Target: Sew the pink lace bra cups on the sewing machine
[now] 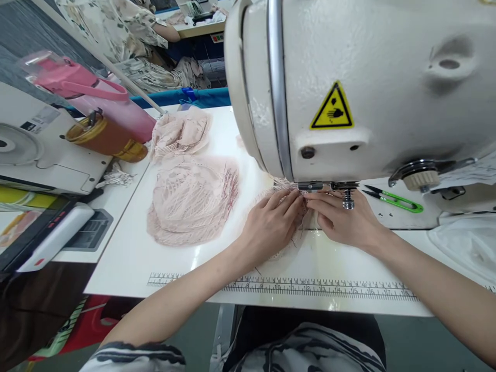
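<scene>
Black-and-white clothing (310, 351) at six o'clock, left hand (267, 227) over pink lace (299, 219), fingers close together, right hand (344, 219) at the lace's three o'clock, fingers extended, any pinch unclear, sewing machine (372, 67) at one o'clock.

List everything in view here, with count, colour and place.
machine head: 1, off-white, upper right
warning sticker: 1, yellow and black, on it
second machine: 1, white, far left
bottle: 1, pink, upper left
cup: 1, amber-brown, beside the bottle
lace piles: 2, pale pink, left on the table
lace: count unclear, pale pink, under the left hand
snips: 1, green, right
ruler: 1, black markings, near edge
table: 1, white, centre
co-worker: 1, patterned clothing, behind
left hand: 1, bare, on the lace
right hand: 1, bare, beside the left
</scene>
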`<state>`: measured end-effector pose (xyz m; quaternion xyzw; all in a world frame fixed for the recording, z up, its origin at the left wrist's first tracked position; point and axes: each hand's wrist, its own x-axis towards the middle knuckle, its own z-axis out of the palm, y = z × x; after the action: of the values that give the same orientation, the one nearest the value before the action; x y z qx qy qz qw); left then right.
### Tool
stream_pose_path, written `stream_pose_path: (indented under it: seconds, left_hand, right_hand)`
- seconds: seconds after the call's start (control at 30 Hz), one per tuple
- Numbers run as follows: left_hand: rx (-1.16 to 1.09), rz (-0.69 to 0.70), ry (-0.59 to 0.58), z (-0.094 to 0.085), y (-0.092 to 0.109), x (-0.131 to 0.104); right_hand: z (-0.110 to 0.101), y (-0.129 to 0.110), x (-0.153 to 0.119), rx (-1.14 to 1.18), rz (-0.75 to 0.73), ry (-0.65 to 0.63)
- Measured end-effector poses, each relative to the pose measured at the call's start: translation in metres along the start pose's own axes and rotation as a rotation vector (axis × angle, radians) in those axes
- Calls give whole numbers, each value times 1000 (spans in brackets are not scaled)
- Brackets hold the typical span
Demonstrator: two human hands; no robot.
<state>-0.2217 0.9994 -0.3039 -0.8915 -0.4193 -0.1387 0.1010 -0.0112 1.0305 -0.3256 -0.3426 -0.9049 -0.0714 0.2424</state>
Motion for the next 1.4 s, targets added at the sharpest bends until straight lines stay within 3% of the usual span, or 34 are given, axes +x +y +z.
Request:
stream_pose_path:
  seconds: [0.33,0.83,1.1,1.27,1.4]
  left_hand:
    - [2,-20,-2,0,-3,3]
    - [11,-28,0,1,-2,2]
    - [17,-17,10,3,-4,1]
    - [57,49,-18,-21,-5,-4]
    - [54,311,16,-51,-13,-29]
  right_hand:
    - [5,-2,-4,-61,88,-76]
    - [5,-2,0,-81,-26,76]
    - [6,-1,0,-57,-10,41]
    - [1,-3,2,-69,-53,89]
    - [-5,-7,6,-24,-116,114]
